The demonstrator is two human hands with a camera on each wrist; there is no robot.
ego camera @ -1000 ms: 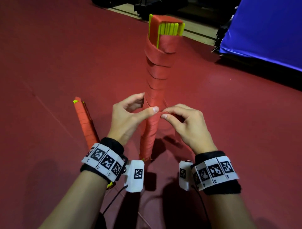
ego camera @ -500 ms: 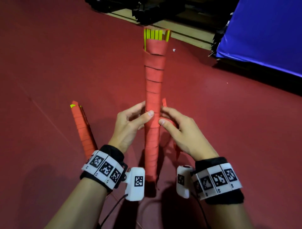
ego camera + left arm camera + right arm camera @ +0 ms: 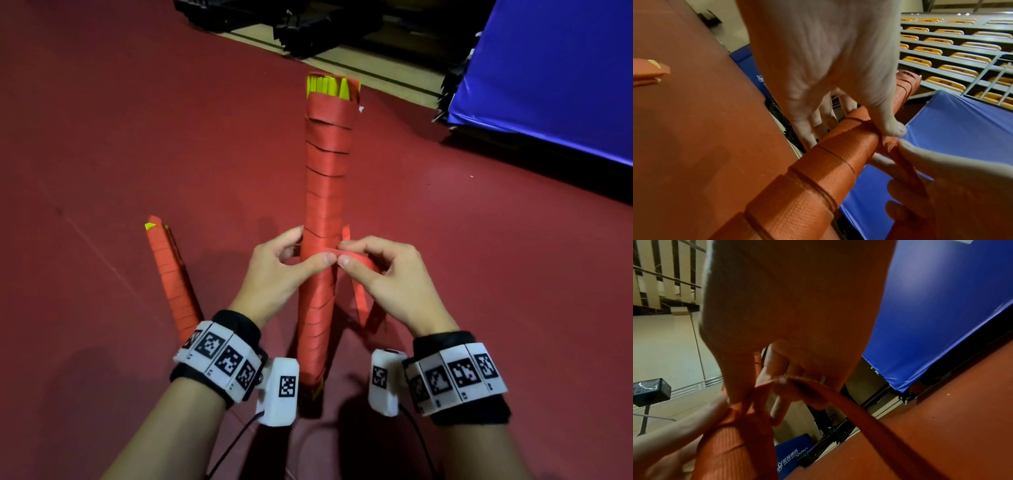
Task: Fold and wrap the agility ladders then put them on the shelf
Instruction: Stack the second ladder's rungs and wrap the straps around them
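Two agility ladders are in view on the red floor point(image 3: 102, 137): one wrapped bundle point(image 3: 173, 281) lies to the left, apart from the hands, and is judged complete as to wrapping. The second bundle point(image 3: 325, 212) is held off the floor, its far end showing yellow rungs point(image 3: 329, 87), and is bound in red strap along nearly its whole length. The left hand point(image 3: 277, 274) is curled round the bundle's middle, thumb pressed across the last turn. The right hand point(image 3: 387, 274) pinches the loose strap end point(image 3: 356, 255) just beside that thumb; the remaining tail point(image 3: 359, 301) hangs below. The step in hand is judged to be the tucking or tying-off of the strap end. Wrapping is therefore almost done; the securing of this end and the placing of both bundles on the shelf remain. No shelf is identified with certainty; a blue mat point(image 3: 548, 85) lies far right.
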